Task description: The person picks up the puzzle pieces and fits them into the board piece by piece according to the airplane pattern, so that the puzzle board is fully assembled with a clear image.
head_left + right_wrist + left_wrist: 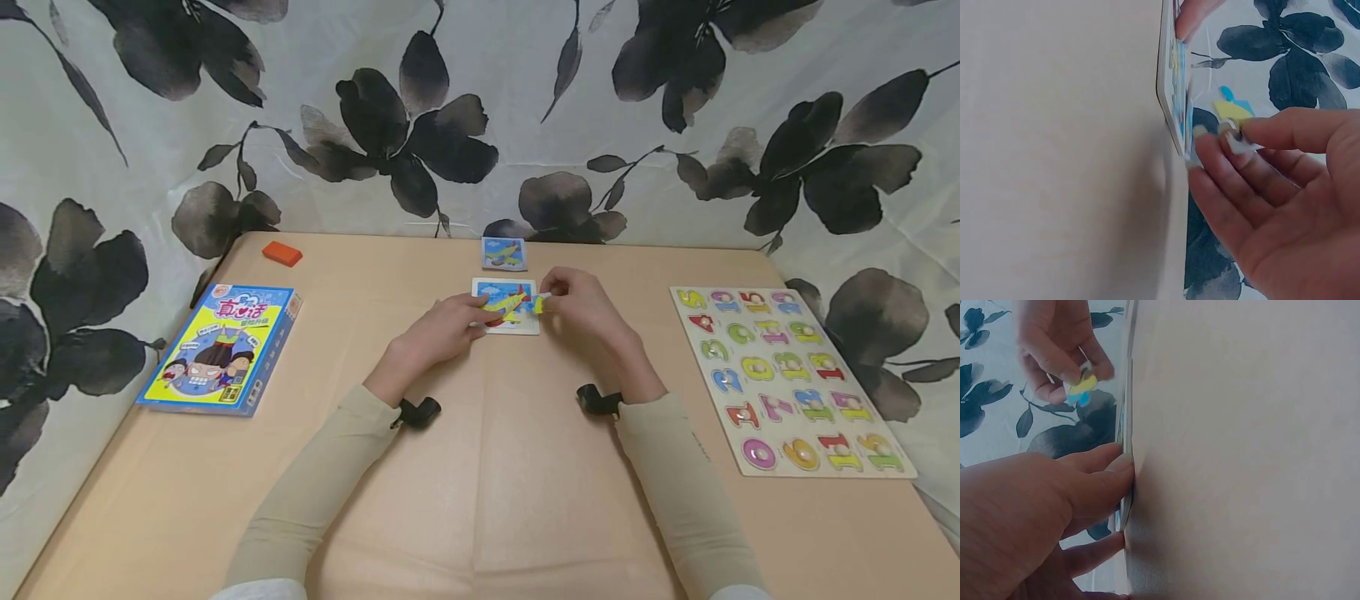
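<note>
A small jigsaw board (517,325) with a yellow airplane on a blue background lies at the middle back of the table. My left hand (448,327) holds its left side, the thumb at the near edge and the fingers reaching over the picture. Just off the board's right side, my right hand (588,308) pinches a small yellow and blue puzzle piece (1232,111) between thumb and fingers. The left wrist view also shows this piece (1083,390) held clear of the board. Behind the board is a small card (504,254) with a similar airplane picture.
A blue and yellow box (221,350) lies at the left, with an orange block (282,253) behind it. To the right is a board of colourful letters and numbers (791,379). A floral cloth (480,117) hangs behind the table (480,500).
</note>
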`<action>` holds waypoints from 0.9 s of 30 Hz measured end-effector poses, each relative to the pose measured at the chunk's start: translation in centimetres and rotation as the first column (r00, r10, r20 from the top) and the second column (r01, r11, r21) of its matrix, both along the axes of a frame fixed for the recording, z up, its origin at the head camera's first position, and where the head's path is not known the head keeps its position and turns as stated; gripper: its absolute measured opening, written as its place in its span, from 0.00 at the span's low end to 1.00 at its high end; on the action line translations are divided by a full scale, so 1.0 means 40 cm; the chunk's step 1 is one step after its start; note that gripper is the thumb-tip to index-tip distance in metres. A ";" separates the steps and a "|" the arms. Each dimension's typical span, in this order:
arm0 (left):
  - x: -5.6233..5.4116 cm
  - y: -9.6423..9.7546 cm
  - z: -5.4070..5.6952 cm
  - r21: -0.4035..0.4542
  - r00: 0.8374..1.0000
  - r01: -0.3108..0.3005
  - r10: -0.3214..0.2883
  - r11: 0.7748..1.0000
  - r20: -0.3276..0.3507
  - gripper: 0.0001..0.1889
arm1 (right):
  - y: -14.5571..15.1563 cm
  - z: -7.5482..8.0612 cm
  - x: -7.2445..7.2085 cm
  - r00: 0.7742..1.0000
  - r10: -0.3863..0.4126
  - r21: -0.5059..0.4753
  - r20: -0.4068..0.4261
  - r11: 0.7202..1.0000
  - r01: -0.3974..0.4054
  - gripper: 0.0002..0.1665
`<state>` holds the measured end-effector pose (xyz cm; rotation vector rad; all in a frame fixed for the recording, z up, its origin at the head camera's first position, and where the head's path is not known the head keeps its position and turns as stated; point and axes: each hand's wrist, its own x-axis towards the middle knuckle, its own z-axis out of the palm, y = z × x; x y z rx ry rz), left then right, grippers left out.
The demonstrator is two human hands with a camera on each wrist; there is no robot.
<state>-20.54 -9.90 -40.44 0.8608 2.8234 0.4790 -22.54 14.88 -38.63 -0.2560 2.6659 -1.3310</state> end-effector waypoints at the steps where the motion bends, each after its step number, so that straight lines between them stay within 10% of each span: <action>1: 0.000 0.000 0.000 0.000 1.000 -0.002 0.002 1.000 0.003 0.20 | -0.001 0.001 0.001 1.000 -0.007 -0.007 -0.002 1.000 0.007 0.06; 9: -0.002 -0.001 -0.003 0.007 1.000 -0.003 0.003 1.000 0.007 0.20 | -0.010 -0.006 0.000 0.997 0.078 0.026 -0.027 0.997 -0.077 0.02; 14: -0.003 0.000 -0.001 0.007 1.000 -0.003 0.003 1.000 0.002 0.20 | -0.022 -0.014 -0.002 0.985 0.171 0.095 -0.028 0.981 -0.168 0.16; 27: -0.004 -0.001 -0.004 0.010 1.000 0.000 0.000 1.000 -0.007 0.19 | -0.041 -0.017 -0.003 0.993 0.114 0.086 -0.011 0.990 -0.113 0.15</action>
